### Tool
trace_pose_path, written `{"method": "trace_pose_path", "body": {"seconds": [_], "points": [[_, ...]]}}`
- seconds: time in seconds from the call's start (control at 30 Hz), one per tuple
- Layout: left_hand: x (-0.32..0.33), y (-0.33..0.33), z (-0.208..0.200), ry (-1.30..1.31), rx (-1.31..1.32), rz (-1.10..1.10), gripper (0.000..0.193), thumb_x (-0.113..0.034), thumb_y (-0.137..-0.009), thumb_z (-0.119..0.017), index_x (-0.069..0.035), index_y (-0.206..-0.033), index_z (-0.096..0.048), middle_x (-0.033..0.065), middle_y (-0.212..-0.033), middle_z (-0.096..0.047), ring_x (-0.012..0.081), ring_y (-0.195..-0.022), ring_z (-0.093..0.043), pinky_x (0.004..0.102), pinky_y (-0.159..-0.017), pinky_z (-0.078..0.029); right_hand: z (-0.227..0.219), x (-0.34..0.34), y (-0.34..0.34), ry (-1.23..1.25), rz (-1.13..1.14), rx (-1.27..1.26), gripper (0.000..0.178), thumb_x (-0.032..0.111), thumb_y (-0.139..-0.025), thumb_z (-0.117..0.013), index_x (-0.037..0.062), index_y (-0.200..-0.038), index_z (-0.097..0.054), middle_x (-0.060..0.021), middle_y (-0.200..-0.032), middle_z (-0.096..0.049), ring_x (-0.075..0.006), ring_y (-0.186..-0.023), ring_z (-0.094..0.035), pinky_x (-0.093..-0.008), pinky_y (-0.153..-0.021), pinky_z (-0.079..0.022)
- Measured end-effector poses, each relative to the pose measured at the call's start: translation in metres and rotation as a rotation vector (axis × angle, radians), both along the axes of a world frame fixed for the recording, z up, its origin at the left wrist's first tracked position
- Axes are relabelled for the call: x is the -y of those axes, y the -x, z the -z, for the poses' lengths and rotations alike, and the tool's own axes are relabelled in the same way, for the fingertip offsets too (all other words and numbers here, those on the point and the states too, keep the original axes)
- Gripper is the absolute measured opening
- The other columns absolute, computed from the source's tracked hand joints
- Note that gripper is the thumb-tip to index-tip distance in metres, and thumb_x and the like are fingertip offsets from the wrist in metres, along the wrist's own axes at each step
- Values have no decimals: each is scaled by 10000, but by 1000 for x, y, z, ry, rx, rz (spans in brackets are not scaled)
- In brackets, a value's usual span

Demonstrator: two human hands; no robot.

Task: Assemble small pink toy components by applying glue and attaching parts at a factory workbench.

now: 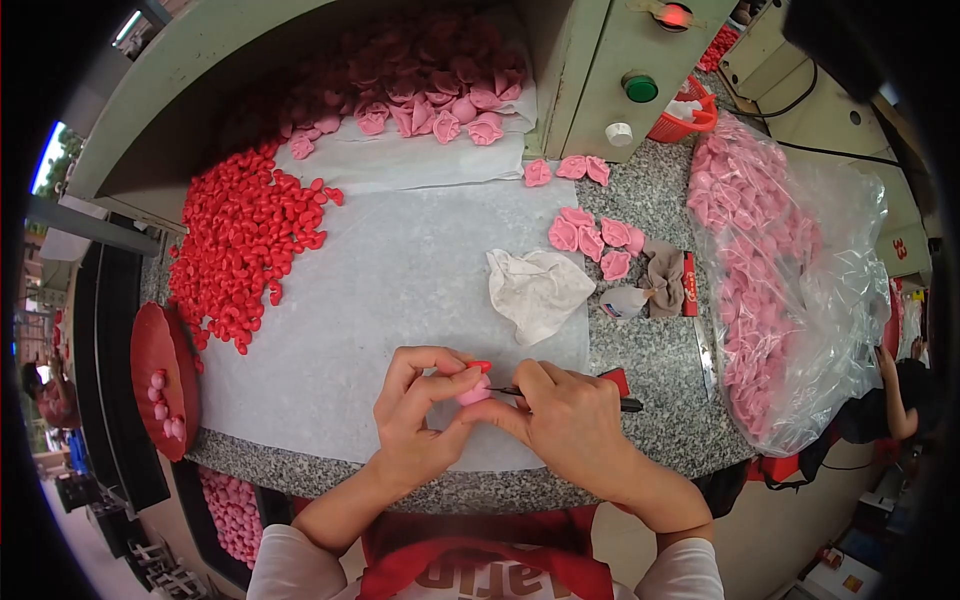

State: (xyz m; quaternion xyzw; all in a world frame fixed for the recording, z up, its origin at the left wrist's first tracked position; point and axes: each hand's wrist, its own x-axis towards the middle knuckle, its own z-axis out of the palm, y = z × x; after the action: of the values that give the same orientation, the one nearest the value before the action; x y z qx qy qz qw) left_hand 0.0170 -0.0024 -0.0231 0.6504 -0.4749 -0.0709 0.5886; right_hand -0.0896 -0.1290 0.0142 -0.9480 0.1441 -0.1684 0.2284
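Between the fingertips of my left hand (pixel 420 415) is a small rounded pink piece (pixel 474 392), with a small red piece (pixel 482 366) at its top. My left fingers are closed on it. My right hand (pixel 580 430) grips a thin black-handled tool (pixel 630 405), whose dark narrow end reaches the pink piece; its exact kind is hard to tell. The right thumb also touches the pink piece from below. Both hands are over the pale sheet (pixel 380 260) at the near edge of the granite counter (pixel 660 430). A crumpled white cloth (pixel 540 293) lies just beyond them.
Glossy red pieces (pixel 235 240) are heaped at left, beside a red dish (pixel 150 350) holding several pink balls. Pink petal-like pieces (pixel 430 100) fill the green cabinet. More pink pieces (pixel 590 235) lie right, near a clear bag (pixel 770 270) of them. A red-orange basket (pixel 690 120) stands behind.
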Motion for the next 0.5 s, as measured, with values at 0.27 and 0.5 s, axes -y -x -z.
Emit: {"method": "trace_pose_path", "body": {"seconds": [0.27, 0.5], "points": [[1, 0, -1, 4, -12, -3, 340, 108, -646, -672, -22, -948, -582, 104, -965, -464, 252, -883, -578, 329, -733, -496, 2, 0, 0, -17, 2, 13, 434, 414, -707, -696, 64, -638, -449, -27, -500, -519, -167, -397, -543, -278, -315, -362], [1, 0, -1, 1, -13, 2, 340, 108, -644, -674, -22, -944, -580, 103, -962, -463, 250, -877, -582, 329, -735, -495, 1, 0, 1, -13, -2, -5, 430, 411, -710, -693, 60, -644, -455, -33, -506, -527, -172, -399, -546, -281, -319, -367]]}}
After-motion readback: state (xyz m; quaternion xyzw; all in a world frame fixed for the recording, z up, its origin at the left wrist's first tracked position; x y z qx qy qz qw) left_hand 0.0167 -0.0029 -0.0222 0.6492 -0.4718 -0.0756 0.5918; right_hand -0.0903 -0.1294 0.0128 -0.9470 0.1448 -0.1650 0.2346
